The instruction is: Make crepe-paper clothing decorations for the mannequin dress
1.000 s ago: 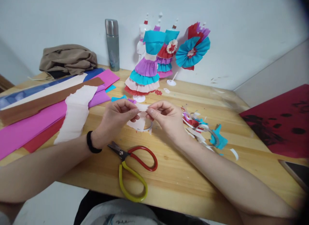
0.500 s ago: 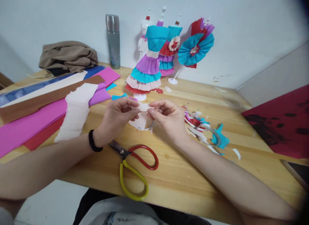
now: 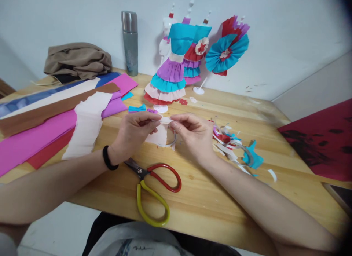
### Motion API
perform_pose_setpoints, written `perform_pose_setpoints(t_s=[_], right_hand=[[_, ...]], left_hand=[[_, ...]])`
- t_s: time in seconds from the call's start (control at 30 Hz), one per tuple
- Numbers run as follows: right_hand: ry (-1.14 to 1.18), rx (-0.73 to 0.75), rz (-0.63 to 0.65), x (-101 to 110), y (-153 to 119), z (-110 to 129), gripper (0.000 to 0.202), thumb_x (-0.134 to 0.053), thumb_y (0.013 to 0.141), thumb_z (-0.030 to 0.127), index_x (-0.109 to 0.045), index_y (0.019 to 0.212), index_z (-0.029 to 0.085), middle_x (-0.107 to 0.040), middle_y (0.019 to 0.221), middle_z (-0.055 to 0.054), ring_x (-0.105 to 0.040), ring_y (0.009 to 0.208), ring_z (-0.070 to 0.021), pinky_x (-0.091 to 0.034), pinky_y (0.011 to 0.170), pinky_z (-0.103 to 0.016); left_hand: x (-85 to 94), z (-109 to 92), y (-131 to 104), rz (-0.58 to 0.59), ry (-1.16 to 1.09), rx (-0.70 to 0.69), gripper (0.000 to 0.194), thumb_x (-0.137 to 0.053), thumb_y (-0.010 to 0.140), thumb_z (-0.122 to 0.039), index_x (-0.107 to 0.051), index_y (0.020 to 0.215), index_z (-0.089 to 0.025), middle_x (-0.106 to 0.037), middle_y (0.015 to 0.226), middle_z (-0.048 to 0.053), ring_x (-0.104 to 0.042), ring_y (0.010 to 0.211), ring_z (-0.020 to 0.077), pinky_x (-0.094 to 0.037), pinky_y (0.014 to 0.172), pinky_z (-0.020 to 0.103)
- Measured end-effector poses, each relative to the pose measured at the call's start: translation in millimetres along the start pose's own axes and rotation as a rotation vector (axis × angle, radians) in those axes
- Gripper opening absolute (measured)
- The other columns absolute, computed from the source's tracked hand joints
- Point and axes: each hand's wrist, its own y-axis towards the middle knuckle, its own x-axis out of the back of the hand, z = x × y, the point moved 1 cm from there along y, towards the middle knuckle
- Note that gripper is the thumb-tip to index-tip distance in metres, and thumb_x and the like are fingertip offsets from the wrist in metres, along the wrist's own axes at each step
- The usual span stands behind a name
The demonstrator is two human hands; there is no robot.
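Observation:
My left hand (image 3: 137, 133) and my right hand (image 3: 194, 136) pinch the two ends of a small pale strip of paper (image 3: 165, 120), held above the table. Just below it lie a pale pink paper piece (image 3: 158, 135) and a ring, perhaps a tape roll (image 3: 173, 140), partly hidden by my fingers. Scissors (image 3: 140, 172) with one red and one yellow handle lie on the table, nearer to me, blades slightly under my left wrist. Behind my hands stands a doll-size dress form (image 3: 169, 70) wearing a tiered crepe paper dress in blue, purple, pale pink and red.
Crepe paper sheets (image 3: 41, 129) are stacked at the left, with a brown cloth (image 3: 78, 59) and a flask (image 3: 130, 45) behind. More dressed forms stand at the back, one with a big blue fan flower (image 3: 233, 52). Paper scraps (image 3: 231, 146) litter the right side.
The strip between my fingers now looks narrower, tilted or folded over. Both hands keep their pinch and nearly the same place. The view has shifted slightly.

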Motion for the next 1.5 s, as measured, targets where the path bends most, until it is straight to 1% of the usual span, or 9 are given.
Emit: perform_pose_setpoints(t_s=[0.1, 0.3, 0.5, 0.67, 0.87, 1.07, 1.13, 1.3, 1.5], right_hand=[[-0.048, 0.047, 0.008, 1, 0, -6, 0.006, -0.071, 0.083, 0.027, -0.074, 0.087, 0.023, -0.074, 0.088, -0.003, -0.067, 0.080, -0.0172, -0.052, 0.074, -0.033], [-0.144, 0.071, 0.021, 1, 3, -13, 0.008, -0.068, 0.084, 0.028, -0.072, 0.086, 0.021, -0.072, 0.081, -0.002, -0.063, 0.072, -0.0156, -0.049, 0.069, -0.031], [-0.084, 0.079, -0.025, 4, 14, -10, 0.010, -0.065, 0.080, 0.029, -0.068, 0.082, 0.019, -0.069, 0.073, -0.001, -0.063, 0.066, -0.0151, -0.049, 0.064, -0.030], [-0.039, 0.009, -0.080, 10, 24, -15, 0.013, -0.069, 0.076, 0.032, -0.066, 0.079, 0.019, -0.069, 0.070, -0.001, -0.064, 0.064, -0.0155, -0.048, 0.060, -0.029], [0.039, -0.110, -0.036, 9, 26, -13, 0.019, -0.076, 0.071, 0.035, -0.065, 0.074, 0.020, -0.069, 0.067, -0.001, -0.064, 0.061, -0.0156, -0.052, 0.057, -0.029], [0.081, -0.108, -0.039, 8, 24, -11, 0.018, -0.078, 0.068, 0.033, -0.065, 0.071, 0.021, -0.068, 0.063, 0.000, -0.063, 0.057, -0.0142, -0.053, 0.054, -0.028], [0.118, -0.113, -0.027, 8, 23, -11, 0.019, -0.078, 0.067, 0.032, -0.064, 0.073, 0.022, -0.067, 0.063, 0.001, -0.063, 0.058, -0.0142, -0.053, 0.055, -0.028], [0.174, -0.078, 0.073, 8, 21, -6, 0.029, -0.079, 0.066, 0.027, -0.065, 0.090, 0.025, -0.067, 0.069, 0.004, -0.062, 0.062, -0.0129, -0.051, 0.059, -0.027], [0.097, 0.007, 0.172, 8, 16, -4, 0.038, -0.078, 0.074, 0.040, -0.065, 0.106, 0.023, -0.071, 0.085, -0.002, -0.066, 0.073, -0.0168, -0.053, 0.066, -0.032]], left_hand=[[-0.1, 3, 0, 0.001, -0.020, 0.020, 0.013, -0.077, 0.073, -0.027, -0.076, 0.080, -0.015, -0.070, 0.066, 0.001, -0.062, 0.055, 0.0108, -0.052, 0.054, 0.022], [0.4, 5, 7, 0.024, -0.067, 0.110, 0.015, -0.079, 0.070, -0.021, -0.074, 0.082, -0.014, -0.069, 0.063, 0.000, -0.061, 0.052, 0.0095, -0.051, 0.052, 0.020], [-13.4, -6, 30, 0.020, -0.045, 0.139, 0.006, -0.072, 0.070, -0.009, -0.072, 0.075, -0.012, -0.062, 0.051, -0.003, -0.057, 0.046, 0.0070, -0.045, 0.048, 0.016], [-22.6, 0, 38, 0.042, -0.094, 0.166, 0.008, -0.070, 0.068, -0.008, -0.070, 0.075, -0.012, -0.064, 0.054, -0.003, -0.057, 0.044, 0.0065, -0.045, 0.046, 0.016], [-16.4, 9, 37, 0.068, -0.118, 0.187, 0.012, -0.071, 0.070, -0.009, -0.070, 0.081, -0.011, -0.063, 0.051, -0.003, -0.055, 0.043, 0.0069, -0.047, 0.046, 0.016], [-14.5, 8, 36, 0.074, -0.111, 0.164, 0.010, -0.072, 0.071, -0.009, -0.070, 0.081, -0.011, -0.063, 0.052, -0.002, -0.055, 0.044, 0.0068, -0.046, 0.046, 0.017], [-15.1, 8, 36, 0.075, -0.118, 0.158, 0.010, -0.072, 0.071, -0.009, -0.070, 0.081, -0.010, -0.063, 0.052, -0.002, -0.055, 0.044, 0.0067, -0.046, 0.047, 0.017], [-13.9, 9, 35, 0.089, -0.126, 0.107, 0.010, -0.073, 0.071, -0.013, -0.072, 0.080, -0.011, -0.063, 0.053, -0.002, -0.056, 0.046, 0.0079, -0.047, 0.049, 0.019], [-12.2, 12, 34, 0.097, -0.155, 0.096, 0.012, -0.075, 0.069, -0.017, -0.073, 0.080, -0.013, -0.065, 0.057, -0.001, -0.058, 0.049, 0.0086, -0.049, 0.051, 0.020]])
